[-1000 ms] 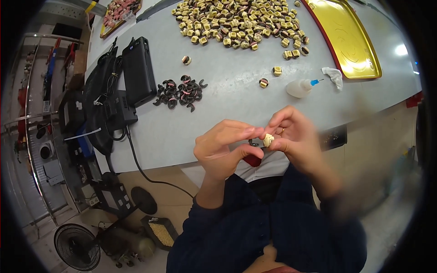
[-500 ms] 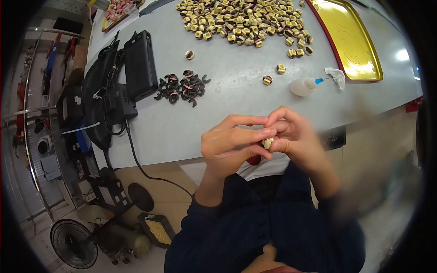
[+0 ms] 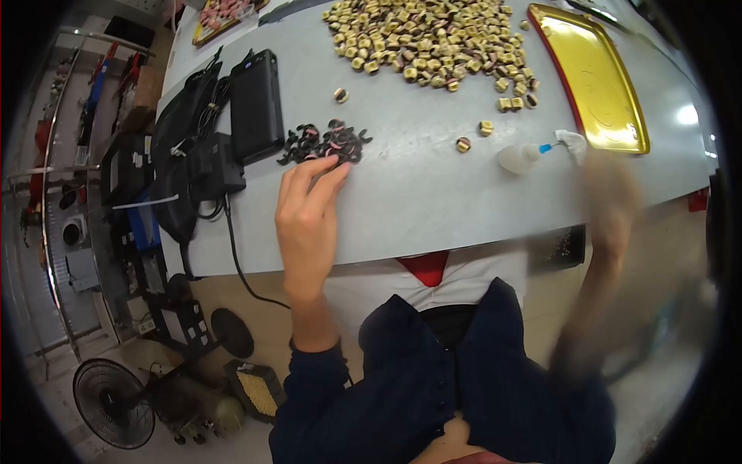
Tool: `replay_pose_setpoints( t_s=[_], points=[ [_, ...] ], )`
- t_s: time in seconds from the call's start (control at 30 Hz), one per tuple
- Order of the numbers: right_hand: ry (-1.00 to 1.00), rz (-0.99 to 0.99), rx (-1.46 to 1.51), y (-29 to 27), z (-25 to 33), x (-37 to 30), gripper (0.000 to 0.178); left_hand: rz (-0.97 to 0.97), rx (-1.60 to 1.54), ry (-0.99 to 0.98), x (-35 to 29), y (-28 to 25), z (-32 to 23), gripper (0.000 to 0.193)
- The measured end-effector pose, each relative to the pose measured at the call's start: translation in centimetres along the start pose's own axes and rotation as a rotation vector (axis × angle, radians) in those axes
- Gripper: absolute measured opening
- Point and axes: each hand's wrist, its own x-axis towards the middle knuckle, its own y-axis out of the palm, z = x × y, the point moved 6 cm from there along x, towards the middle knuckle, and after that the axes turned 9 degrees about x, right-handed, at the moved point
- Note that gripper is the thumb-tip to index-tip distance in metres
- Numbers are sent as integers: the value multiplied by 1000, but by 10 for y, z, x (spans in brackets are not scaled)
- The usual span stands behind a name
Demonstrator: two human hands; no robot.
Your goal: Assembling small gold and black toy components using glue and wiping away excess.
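1. Grip, left hand (image 3: 308,213): fingers bent, tips a little apart, at near edge of the dark curved pieces (image 3: 325,141). Can't tell if one is pinched.
2. Right hand (image 3: 612,195): motion-blurred, well apart from left, at near end of gold tray (image 3: 607,93). Finger opening and any hold: can't tell.
3. Dark pieces: loose cluster with some pink bits, right at left fingertips and just past them.
4. Single small block (image 3: 341,95), pale and dark: just beyond that cluster from left fingertips.
5. Big heap of yellow-and-dark blocks (image 3: 433,46): farther beyond left fingertips, off to their right.
6. Two loose blocks (image 3: 485,127): between the hands, beyond their line, on the near side of the heap.
7. Squeeze bottle (image 3: 518,159), whitish, blue tip: left of right hand, tip toward it. White cloth (image 3: 571,145): just beyond the tip, near right hand.
8. Black oblong device (image 3: 256,108): left of left fingertips, beside the cluster. Black adapter (image 3: 216,166) with cable: nearer, left of left hand.
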Motion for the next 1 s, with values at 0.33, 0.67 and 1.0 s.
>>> replay_pose_setpoints(
  t_s=[0.33,0.67,1.0],
  points=[
    [-198,316,-438,88,-4,27,39,194,-43,-5,-6,-3,2,21],
    [-262,292,-382,82,-8,-12,42,130,-38,-144,-15,2,11,15],
    [-13,296,-268,90,-24,-10,30,-2,-300,-166,-25,2,-5,10]
  ],
)
